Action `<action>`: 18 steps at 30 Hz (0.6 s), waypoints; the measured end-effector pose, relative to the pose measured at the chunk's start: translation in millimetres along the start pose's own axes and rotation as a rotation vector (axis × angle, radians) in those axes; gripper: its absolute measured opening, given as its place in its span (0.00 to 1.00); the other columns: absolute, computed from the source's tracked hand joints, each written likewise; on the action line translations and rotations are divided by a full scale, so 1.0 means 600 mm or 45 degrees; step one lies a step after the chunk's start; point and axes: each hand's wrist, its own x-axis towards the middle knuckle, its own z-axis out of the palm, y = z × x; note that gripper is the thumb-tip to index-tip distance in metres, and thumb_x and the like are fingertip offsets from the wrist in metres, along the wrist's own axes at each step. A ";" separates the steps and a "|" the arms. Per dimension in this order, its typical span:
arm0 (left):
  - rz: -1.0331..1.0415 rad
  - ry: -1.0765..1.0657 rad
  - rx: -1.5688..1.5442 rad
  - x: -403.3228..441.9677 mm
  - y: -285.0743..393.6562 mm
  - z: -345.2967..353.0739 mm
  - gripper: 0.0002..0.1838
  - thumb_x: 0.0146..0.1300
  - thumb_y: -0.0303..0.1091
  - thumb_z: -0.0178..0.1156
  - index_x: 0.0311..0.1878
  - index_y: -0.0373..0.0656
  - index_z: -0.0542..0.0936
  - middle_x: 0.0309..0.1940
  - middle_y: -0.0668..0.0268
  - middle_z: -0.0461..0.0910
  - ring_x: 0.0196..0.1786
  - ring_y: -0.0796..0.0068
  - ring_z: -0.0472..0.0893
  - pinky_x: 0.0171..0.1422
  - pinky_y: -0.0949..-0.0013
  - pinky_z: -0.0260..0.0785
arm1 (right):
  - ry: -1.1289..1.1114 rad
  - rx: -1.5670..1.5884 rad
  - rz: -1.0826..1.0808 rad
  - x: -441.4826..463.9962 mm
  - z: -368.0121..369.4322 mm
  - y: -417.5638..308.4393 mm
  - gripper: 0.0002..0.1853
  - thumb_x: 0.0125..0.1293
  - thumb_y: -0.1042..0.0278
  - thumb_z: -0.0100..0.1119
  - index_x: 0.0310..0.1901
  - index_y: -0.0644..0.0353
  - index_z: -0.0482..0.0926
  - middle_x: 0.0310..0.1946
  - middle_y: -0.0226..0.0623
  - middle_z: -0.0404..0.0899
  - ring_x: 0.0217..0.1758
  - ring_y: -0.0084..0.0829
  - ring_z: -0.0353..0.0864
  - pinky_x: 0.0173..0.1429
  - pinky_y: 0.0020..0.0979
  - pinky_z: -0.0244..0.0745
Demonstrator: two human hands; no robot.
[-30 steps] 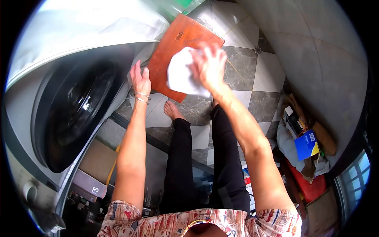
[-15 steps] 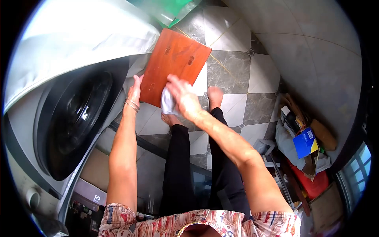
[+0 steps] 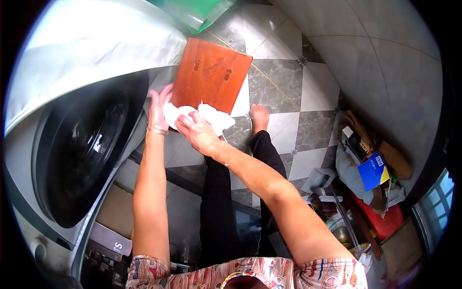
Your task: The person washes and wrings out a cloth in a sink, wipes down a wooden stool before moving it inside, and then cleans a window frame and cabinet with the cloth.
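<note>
A reddish-brown wooden stool top [image 3: 210, 79], with darker inlaid joint marks, is in front of me above the tiled floor. My right hand [image 3: 198, 134] presses a crumpled white cloth [image 3: 215, 118] on the near end of the wood, fingers bent onto the cloth. The cloth spreads to both sides of the fingers and covers the near edge. Beside the left near corner is my left hand [image 3: 159, 107], its fingers spread and pointing up, with nothing in them. Whether its fingertips touch the wood I cannot tell. Whatever supports the top is hidden.
A front-loading washing machine [image 3: 91, 149] under a pale cover [image 3: 96, 53] stands at the left. Green plastic [image 3: 195, 12] is at the top. My bare foot [image 3: 260, 114] is on the checkered tiles [image 3: 276, 79]. Cardboard, a blue box [image 3: 373, 172] and a red item [image 3: 385, 219] are piled right.
My right hand has moved left and toward me with the cloth, which is now spread wider over the near edge. My left hand has shifted slightly left, its fingers spread.
</note>
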 end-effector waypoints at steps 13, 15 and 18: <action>-0.170 0.016 0.495 -0.065 -0.098 0.093 0.27 0.40 0.27 0.72 0.48 0.39 0.76 0.42 0.63 0.80 0.43 0.70 0.79 0.52 0.67 0.71 | -0.815 -0.122 0.423 -0.177 -0.237 0.134 0.25 0.39 0.76 0.61 0.43 0.44 0.82 0.42 0.38 0.77 0.53 0.47 0.72 0.60 0.36 0.66; -0.101 0.096 0.598 -0.114 -0.094 0.139 0.28 0.40 0.25 0.70 0.49 0.38 0.75 0.42 0.62 0.80 0.43 0.69 0.79 0.52 0.67 0.71 | -0.713 0.154 0.586 -0.204 -0.283 0.181 0.23 0.44 0.73 0.59 0.47 0.47 0.81 0.39 0.45 0.78 0.46 0.45 0.77 0.53 0.33 0.71; 0.068 0.351 0.777 -0.138 -0.120 0.154 0.33 0.36 0.30 0.71 0.52 0.34 0.73 0.46 0.57 0.79 0.49 0.63 0.77 0.56 0.65 0.70 | -0.830 0.382 0.932 -0.165 -0.400 0.173 0.23 0.46 0.68 0.59 0.48 0.58 0.79 0.42 0.47 0.79 0.45 0.43 0.78 0.49 0.30 0.73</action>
